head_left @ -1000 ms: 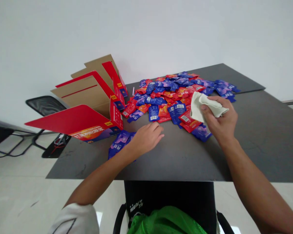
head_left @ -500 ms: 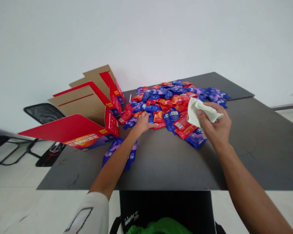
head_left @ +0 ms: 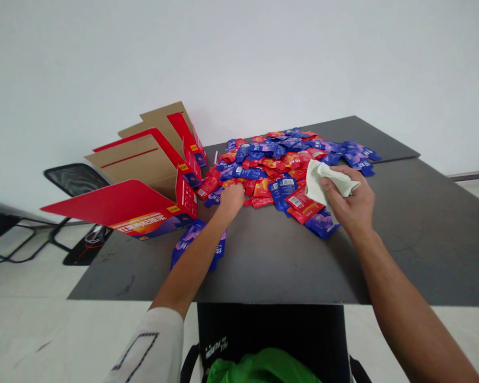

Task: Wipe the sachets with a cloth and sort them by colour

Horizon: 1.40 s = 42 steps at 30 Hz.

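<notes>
A heap of red and blue sachets (head_left: 279,159) covers the middle of a dark table (head_left: 423,223). My left hand (head_left: 231,198) rests at the heap's near left edge, its fingers curled down onto a sachet there. My right hand (head_left: 353,205) is closed round a crumpled white cloth (head_left: 323,181), held just over the heap's near right side. A few blue sachets (head_left: 195,239) lie stacked apart under my left forearm.
An open red and brown cardboard box (head_left: 143,175) lies on the table's left side, flaps spread. A black chair (head_left: 75,178) stands beyond the left edge. A black seat back and a green bag (head_left: 263,367) sit below the near table edge.
My left hand has reached forward from the bare table to the heap's edge and curled its fingers onto a sachet. The right hand with the cloth has barely shifted.
</notes>
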Motion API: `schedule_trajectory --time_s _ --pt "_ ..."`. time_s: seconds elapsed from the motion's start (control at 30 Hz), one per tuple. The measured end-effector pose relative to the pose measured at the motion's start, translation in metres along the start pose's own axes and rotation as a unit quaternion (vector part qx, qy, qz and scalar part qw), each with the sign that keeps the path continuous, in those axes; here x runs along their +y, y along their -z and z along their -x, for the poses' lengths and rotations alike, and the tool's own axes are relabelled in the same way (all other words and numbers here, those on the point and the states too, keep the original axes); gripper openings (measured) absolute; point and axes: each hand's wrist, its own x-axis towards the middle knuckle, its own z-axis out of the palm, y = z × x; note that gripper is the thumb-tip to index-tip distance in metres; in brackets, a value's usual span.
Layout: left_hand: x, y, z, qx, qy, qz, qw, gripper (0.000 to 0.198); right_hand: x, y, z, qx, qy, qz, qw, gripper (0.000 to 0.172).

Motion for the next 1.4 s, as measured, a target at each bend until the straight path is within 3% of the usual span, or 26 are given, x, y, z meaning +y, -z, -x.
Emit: schedule_trajectory --time_s 0.17,0.27,0.33,0.4,0.47,0.53,0.7,0.8,0.9,1.03,1.13,1.2,1.3,1.4 --pt "0.005 0.025 0.021 0.032 -0.025 0.049 0.998 0.039 0.001 0.003 -0.001 0.005 -0.015 0.011 1.000 0.036" --pt "0.014 0.031 0.052 0.004 -0.074 0.115 0.991 0.045 0.001 0.005 -0.001 0.010 -0.012 0.017 1.000 0.037" --pt "0.021 0.025 0.080 -0.081 -0.115 0.244 0.960 0.043 0.001 0.005 -0.001 0.008 -0.014 0.014 1.000 0.036" --pt "0.026 0.011 0.107 -0.200 -0.124 0.395 0.888 0.038 0.001 0.005 -0.001 0.002 -0.018 0.008 1.000 0.034" --pt "0.029 -0.004 0.129 -0.291 -0.101 0.465 0.830 0.038 0.001 0.004 -0.001 -0.004 -0.016 0.004 1.000 0.034" --pt "0.030 -0.016 0.142 -0.311 -0.089 0.457 0.829 0.043 0.002 0.003 0.000 -0.007 -0.014 0.003 1.000 0.037" --pt "0.027 -0.014 0.150 -0.183 -0.134 0.235 0.945 0.060 0.002 0.002 0.002 -0.051 -0.020 0.011 0.998 0.038" --pt "0.026 -0.001 0.169 -0.121 -0.172 0.077 0.975 0.064 0.003 0.000 0.004 -0.063 -0.012 0.015 0.998 0.039" --pt "0.024 0.004 0.207 -0.044 -0.248 -0.005 0.968 0.058 0.006 -0.004 0.007 -0.088 -0.009 0.013 0.996 0.040" --pt "0.016 -0.006 0.252 0.000 -0.361 -0.008 0.932 0.062 0.006 -0.007 0.009 -0.109 -0.007 0.007 0.994 0.041" --pt "0.007 -0.017 0.264 0.024 -0.396 -0.031 0.917 0.066 -0.008 -0.008 0.008 -0.147 0.009 0.002 0.989 0.041" --pt "0.003 -0.021 0.265 0.041 -0.414 -0.052 0.908 0.057 -0.027 -0.007 0.011 -0.204 0.039 -0.007 0.978 0.039" --pt "0.000 -0.022 0.265 0.060 -0.432 -0.073 0.897 0.047 -0.060 -0.005 0.032 -0.337 0.114 -0.036 0.934 0.037" --pt "0.003 -0.019 0.268 0.050 -0.440 -0.089 0.892 0.042 -0.080 -0.003 0.070 -0.465 0.195 -0.045 0.862 0.039"
